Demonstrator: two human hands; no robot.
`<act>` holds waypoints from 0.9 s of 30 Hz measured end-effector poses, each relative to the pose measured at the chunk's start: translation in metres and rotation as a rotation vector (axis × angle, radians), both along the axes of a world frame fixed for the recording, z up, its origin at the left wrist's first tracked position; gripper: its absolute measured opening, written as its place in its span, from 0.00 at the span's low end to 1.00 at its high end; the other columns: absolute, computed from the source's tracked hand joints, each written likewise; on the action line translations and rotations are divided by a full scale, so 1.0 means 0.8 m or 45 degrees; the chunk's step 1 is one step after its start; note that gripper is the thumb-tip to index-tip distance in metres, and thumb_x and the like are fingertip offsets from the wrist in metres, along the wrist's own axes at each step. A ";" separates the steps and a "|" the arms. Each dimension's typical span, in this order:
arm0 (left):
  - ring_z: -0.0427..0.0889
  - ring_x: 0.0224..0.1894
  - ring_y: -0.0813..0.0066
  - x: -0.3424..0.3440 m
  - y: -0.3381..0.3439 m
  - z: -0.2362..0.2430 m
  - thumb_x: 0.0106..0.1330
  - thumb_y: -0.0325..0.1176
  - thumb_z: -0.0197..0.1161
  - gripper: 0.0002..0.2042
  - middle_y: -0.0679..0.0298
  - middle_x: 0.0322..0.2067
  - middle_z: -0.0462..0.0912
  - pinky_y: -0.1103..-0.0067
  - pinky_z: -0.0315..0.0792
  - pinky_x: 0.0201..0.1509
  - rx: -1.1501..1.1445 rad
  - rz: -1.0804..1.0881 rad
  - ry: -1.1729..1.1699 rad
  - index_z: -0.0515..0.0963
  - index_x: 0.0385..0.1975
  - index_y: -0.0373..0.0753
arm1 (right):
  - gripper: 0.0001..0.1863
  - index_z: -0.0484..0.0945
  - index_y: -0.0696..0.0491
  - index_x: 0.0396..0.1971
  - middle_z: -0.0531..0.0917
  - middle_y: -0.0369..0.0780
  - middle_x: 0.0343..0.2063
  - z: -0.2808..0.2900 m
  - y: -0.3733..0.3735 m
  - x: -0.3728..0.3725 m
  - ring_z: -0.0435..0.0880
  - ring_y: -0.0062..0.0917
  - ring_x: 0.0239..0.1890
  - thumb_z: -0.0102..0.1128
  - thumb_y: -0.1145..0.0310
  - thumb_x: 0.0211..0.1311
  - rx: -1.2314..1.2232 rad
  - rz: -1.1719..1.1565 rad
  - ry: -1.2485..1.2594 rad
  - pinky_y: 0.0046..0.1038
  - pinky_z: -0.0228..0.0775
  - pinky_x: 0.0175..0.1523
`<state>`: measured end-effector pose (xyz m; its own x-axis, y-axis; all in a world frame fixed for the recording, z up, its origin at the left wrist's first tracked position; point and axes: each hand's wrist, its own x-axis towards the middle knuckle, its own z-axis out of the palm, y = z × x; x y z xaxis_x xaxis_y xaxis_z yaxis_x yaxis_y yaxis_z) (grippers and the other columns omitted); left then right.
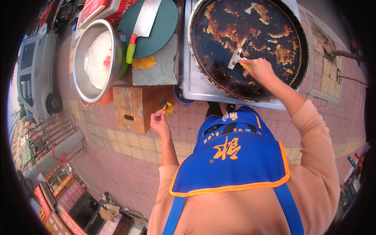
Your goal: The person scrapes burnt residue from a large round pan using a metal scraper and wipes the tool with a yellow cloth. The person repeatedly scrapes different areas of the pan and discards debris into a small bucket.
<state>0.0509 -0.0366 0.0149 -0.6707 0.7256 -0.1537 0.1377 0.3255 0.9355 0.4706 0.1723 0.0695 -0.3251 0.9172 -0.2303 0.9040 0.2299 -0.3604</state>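
My right hand (pixel 260 70) grips the green handle of a flat metal scraper (pixel 235 58). Its blade rests against the dark inside of a large round pan (pixel 207 41). Patches of brown and pale crust (pixel 285 55) cling to the pan's surface. Off to the left, below the table's edge, my left hand (pixel 159 122) pinches a small crumpled yellow piece (pixel 169 109) with a dark end; whether it is cloth or food I cannot tell.
Left of the pan, a cleaver (pixel 145 17) lies on a round green board (pixel 166 23), beside a yellow cloth (pixel 144 62) and a grey towel (pixel 156 72). A metal bowl (pixel 79 74) holds something white in plastic. A wooden box (pixel 135 107) stands below. Metal counter (pixel 196 89) supports the pan.
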 end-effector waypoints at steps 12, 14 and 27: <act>0.81 0.42 0.74 -0.009 -0.003 -0.011 0.62 0.12 0.62 0.09 0.54 0.39 0.83 0.78 0.76 0.52 -0.064 0.032 -0.054 0.70 0.29 0.32 | 0.12 0.87 0.39 0.45 0.87 0.44 0.28 -0.004 0.044 -0.028 0.85 0.42 0.30 0.64 0.61 0.63 0.024 0.088 0.051 0.41 0.79 0.39; 0.81 0.42 0.74 -0.010 -0.004 -0.011 0.62 0.12 0.62 0.09 0.53 0.39 0.83 0.78 0.76 0.53 -0.060 0.033 -0.055 0.70 0.29 0.32 | 0.12 0.87 0.39 0.45 0.86 0.44 0.28 -0.002 0.047 -0.029 0.85 0.42 0.30 0.64 0.61 0.63 0.013 0.101 0.009 0.41 0.79 0.39; 0.81 0.42 0.74 -0.015 0.005 -0.019 0.61 0.12 0.63 0.10 0.54 0.39 0.84 0.78 0.75 0.53 -0.068 0.058 -0.110 0.70 0.28 0.34 | 0.13 0.86 0.39 0.47 0.85 0.46 0.24 -0.017 0.090 -0.078 0.84 0.45 0.28 0.64 0.60 0.64 0.128 0.164 0.136 0.43 0.78 0.37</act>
<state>0.0387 -0.0325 -0.0004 -0.6853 0.6840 -0.2498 0.0415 0.3792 0.9244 0.4083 0.2440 0.0562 -0.4591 0.8830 -0.0975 0.8227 0.3811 -0.4219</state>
